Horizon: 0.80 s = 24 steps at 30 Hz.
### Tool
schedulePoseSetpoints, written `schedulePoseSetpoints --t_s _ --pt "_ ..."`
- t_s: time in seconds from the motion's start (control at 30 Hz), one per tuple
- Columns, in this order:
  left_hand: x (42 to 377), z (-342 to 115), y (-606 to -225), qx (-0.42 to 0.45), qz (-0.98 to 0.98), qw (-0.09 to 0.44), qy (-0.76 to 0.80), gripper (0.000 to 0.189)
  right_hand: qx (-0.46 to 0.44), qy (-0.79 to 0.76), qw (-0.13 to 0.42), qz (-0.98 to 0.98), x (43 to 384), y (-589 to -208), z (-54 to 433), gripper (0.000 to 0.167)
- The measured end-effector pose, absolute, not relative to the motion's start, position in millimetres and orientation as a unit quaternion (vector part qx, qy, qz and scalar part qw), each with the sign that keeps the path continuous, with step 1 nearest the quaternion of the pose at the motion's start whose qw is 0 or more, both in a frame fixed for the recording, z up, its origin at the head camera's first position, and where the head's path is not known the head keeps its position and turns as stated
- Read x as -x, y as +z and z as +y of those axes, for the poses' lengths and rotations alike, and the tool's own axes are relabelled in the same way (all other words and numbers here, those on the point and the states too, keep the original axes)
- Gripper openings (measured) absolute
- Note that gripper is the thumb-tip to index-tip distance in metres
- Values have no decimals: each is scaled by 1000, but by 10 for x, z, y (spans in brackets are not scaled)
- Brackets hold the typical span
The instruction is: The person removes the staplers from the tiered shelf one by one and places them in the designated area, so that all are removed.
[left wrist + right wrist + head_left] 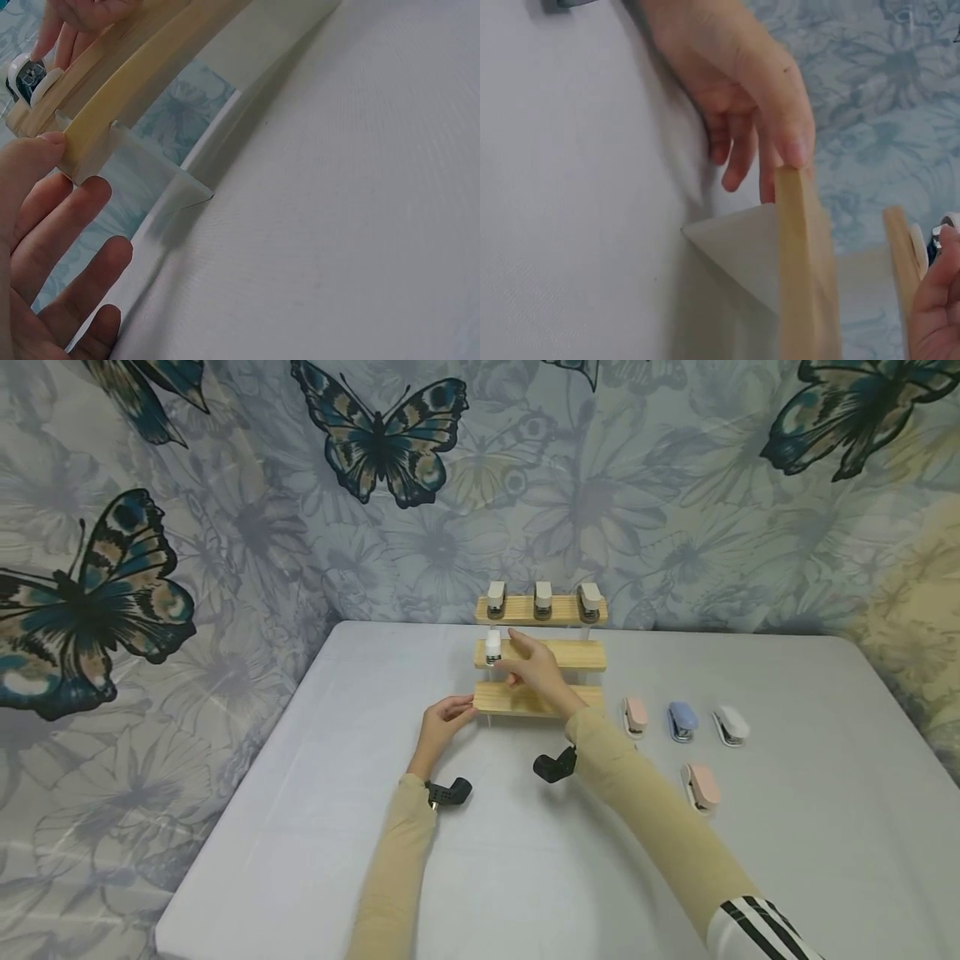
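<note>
A three-tier wooden display rack point(573, 655) stands at the back of the table. My left hand point(442, 727) pinches the left end of its lowest board point(112, 97), thumb on the edge and a finger beneath; the other fingers spread loosely. A small white stapler point(492, 644) stands at the left end of the middle board. Beside it is my right hand point(538, 670), its thumb reaching to the stapler's base and its index finger extended. In the left wrist view a right fingertip touches that stapler point(31, 79). Along the top board stand three white-topped staplers point(543, 599).
On the table right of the rack lie a pink stapler point(635, 716), a blue stapler point(682, 721) and a white stapler point(731, 725). Another pink stapler point(702, 787) is nearer the front. A butterfly-patterned cloth point(450, 552) hangs behind the table.
</note>
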<state>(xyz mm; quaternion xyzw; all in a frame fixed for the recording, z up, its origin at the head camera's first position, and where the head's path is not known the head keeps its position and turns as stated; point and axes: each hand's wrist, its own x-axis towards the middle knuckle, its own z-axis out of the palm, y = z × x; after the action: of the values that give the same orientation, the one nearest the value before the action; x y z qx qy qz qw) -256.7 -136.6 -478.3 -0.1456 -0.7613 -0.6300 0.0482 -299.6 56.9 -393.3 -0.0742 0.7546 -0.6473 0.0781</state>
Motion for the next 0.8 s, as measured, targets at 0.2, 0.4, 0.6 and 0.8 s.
schedulePoseSetpoints --t_s 0.2,0.4,0.6,0.8 --pt "2550 -1360 -4727 139 -761 47 -632 28 75 -673 84 731 3062 -3984 528 71" --pt "2543 -1391 -4724 146 -765 37 -626 28 57 -675 75 731 3048 -4018 493 74" --pt "2544 -1407 -4734 149 -763 41 -628 28 58 -677 74 730 3080 -4014 429 72" --pt "2549 -1388 -4736 153 -757 41 -634 28 47 -688 108 716 3116 -3958 389 73"
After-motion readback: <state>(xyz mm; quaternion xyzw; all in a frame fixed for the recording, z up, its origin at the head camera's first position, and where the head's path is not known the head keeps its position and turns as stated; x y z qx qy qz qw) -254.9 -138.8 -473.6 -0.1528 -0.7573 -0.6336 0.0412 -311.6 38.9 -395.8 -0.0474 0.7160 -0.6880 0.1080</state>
